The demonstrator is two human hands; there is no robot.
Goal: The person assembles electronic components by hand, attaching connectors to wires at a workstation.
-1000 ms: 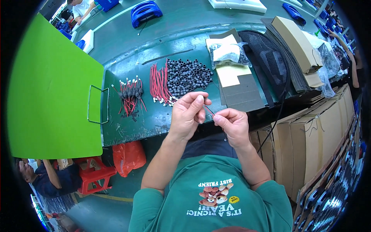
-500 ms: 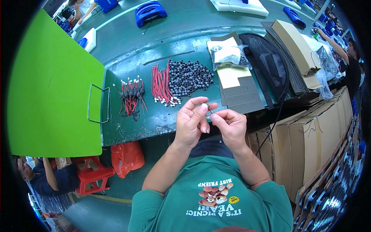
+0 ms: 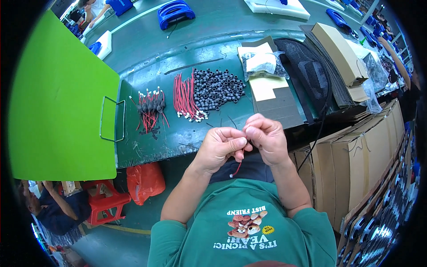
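Observation:
Just off the bench's front edge, my left hand [image 3: 223,146] and my right hand [image 3: 268,139] meet with their fingers pinched. A red wire [image 3: 238,168] with a white connector hangs from under my left fingers. Its upper part is hidden by the fingertips. My right thumb and index finger press together at the same spot; what lies between them is hidden. Beyond my hands lie a bunch of red wires [image 3: 183,95] with white connectors and a pile of black ring-like parts [image 3: 218,89]. Farther left is a bundle of red wires with dark lumps [image 3: 151,106].
A green panel [image 3: 62,102] with a metal handle stands at the left. To the right are a bagged lot of dark parts [image 3: 264,64], a black mesh item [image 3: 307,66] and cardboard boxes [image 3: 360,155]. A red stool [image 3: 106,202] and an orange bag [image 3: 146,182] sit below the bench.
My hands have come together, the right one moving up over the left fingertips. The red wire's connector end now dangles below my left hand. A person at the far right has shifted.

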